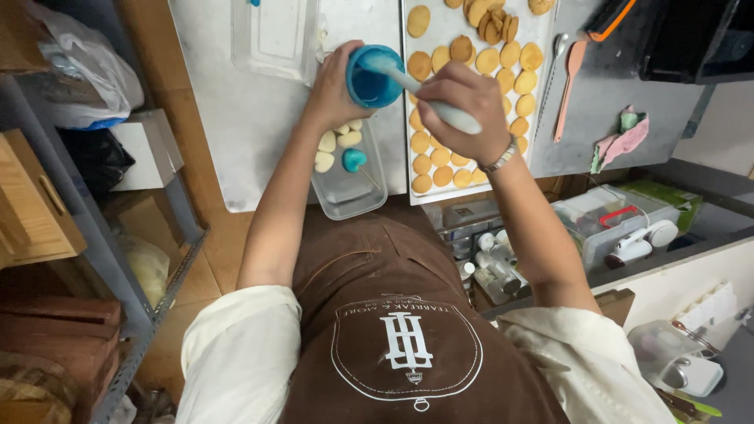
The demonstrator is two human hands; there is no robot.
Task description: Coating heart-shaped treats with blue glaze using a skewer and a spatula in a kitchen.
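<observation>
While the left hand (334, 90) wraps around a small blue cup (371, 76) near the top middle of the frame, its grip closed snugly on the cup's side, the right hand (463, 106) has its fingers shut around the pale handle of a spatula (428, 98), whose tip dips into the blue mixture inside the cup. A metal watch (501, 157) sits on the right wrist. The cup is held just above the grey worktop (236, 118), over the gap between two trays.

Just below the left hand lies a clear plastic tray (349, 192) with a few white pieces (326, 149) and one blue-coated piece (354, 159) on a thin stick. To the right of the cup, a long white tray (440, 192) carries rows of round golden biscuits (440, 157), partly hidden under the right hand. Another clear container (275, 35) rests at the upper left of the worktop.

Further right on the worktop, a pink spatula (572, 78) lies beside a metal spoon (556, 55), and a crumpled pink and green cloth (624, 140) sits near the edge. The person wears a brown apron (393, 314) over cream sleeves.
</observation>
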